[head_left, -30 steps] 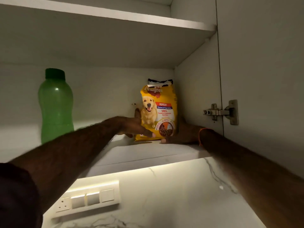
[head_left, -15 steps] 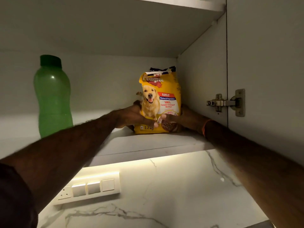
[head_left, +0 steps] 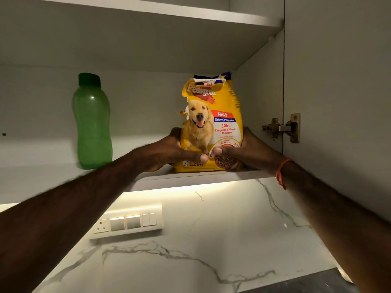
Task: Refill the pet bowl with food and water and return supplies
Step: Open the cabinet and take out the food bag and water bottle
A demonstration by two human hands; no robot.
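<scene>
A yellow dog food bag (head_left: 211, 115) with a dog picture stands upright on the lower cabinet shelf (head_left: 190, 176), near the right wall. My left hand (head_left: 175, 151) grips its lower left side, thumb across the front. My right hand (head_left: 243, 153) grips its lower right side, thumb on the front too. The bag's torn top is folded open. A green water bottle (head_left: 92, 123) with a dark green cap stands upright on the same shelf, well to the left of the bag.
An upper shelf (head_left: 190, 11) runs above. The open cabinet door (head_left: 338, 81) with a metal hinge (head_left: 281, 127) is at right. Below the shelf, a lit marble backsplash (head_left: 211, 229) carries a switch panel (head_left: 127, 224).
Both hands have closed more firmly on the bag's lower sides, and the bag now sits nearer the shelf's front edge. The view has shifted closer.
</scene>
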